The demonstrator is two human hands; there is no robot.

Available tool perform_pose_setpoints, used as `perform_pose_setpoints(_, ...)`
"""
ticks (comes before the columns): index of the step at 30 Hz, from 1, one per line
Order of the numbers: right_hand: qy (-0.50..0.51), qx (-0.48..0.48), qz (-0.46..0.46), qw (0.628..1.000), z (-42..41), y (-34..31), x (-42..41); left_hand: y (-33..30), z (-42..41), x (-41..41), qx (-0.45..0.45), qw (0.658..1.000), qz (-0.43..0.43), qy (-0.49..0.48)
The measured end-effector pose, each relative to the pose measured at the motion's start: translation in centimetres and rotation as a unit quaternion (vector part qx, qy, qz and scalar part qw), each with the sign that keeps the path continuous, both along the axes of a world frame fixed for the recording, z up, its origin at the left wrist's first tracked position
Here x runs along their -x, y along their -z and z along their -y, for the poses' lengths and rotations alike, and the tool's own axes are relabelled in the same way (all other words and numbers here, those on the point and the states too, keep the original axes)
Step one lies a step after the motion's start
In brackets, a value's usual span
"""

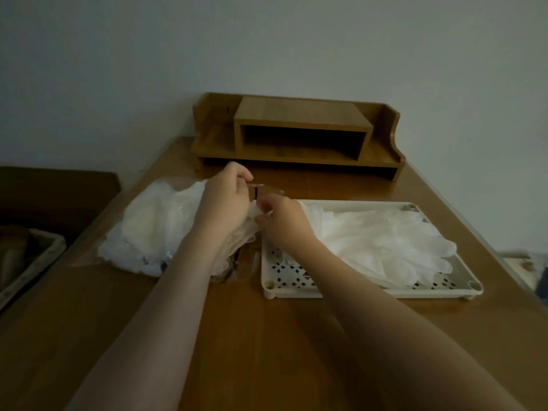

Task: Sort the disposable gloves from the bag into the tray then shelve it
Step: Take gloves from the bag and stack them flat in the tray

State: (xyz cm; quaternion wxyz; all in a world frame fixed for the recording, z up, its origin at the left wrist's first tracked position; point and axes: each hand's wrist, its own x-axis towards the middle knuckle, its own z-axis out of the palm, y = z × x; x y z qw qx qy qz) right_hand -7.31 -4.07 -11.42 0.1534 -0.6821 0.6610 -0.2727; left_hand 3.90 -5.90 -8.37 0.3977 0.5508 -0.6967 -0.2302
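Note:
A clear plastic bag (154, 226) full of white disposable gloves lies on the wooden table, left of centre. My left hand (228, 200) grips the bag's open edge at its right end. My right hand (281, 221) pinches a white glove at the bag's mouth, over the left rim of the tray. The cream perforated tray (296, 280) sits to the right and holds a pile of white gloves (385, 244). A wooden desk shelf (296, 137) with an open middle slot stands at the table's far edge.
The table (267, 336) fills the foreground under my forearms. A wicker basket (26, 262) sits lower at the far left, beyond the table's edge. Some blurred items lie past the right edge. A plain wall rises behind the shelf.

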Motion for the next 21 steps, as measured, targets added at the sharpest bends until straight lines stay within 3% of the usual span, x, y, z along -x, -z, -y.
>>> perform_pose_setpoints(3, 0.042, -0.003, 0.04, 0.998, 0.5, 0.0, 0.4, 0.4, 0.4, -0.4, 0.014, 0.998, 0.054, 0.018)
perform_pose_setpoints(9, 0.062, 0.018, 0.224, 0.972, 0.1, -1.6, 1.4, 1.5, 0.8, -1.0, 0.006, 0.985, 0.147, 0.09)
perform_pose_setpoints(13, 0.052, 0.015, 0.372, 0.927, -0.4, -2.0, 1.7, 2.3, 1.5, -1.1, 0.028, 0.977, 0.201, 0.063)
perform_pose_setpoints(17, 0.02, -0.01, 0.537, 0.843, -0.7, -2.0, 2.6, 2.6, 1.7, -1.4, 0.033, 0.978, 0.199, 0.05)
perform_pose_setpoints(21, 0.021, 0.036, 0.6, 0.799, -1.0, -1.6, 3.1, 2.8, 1.3, -0.7, 0.042, 0.976, 0.209, 0.041)
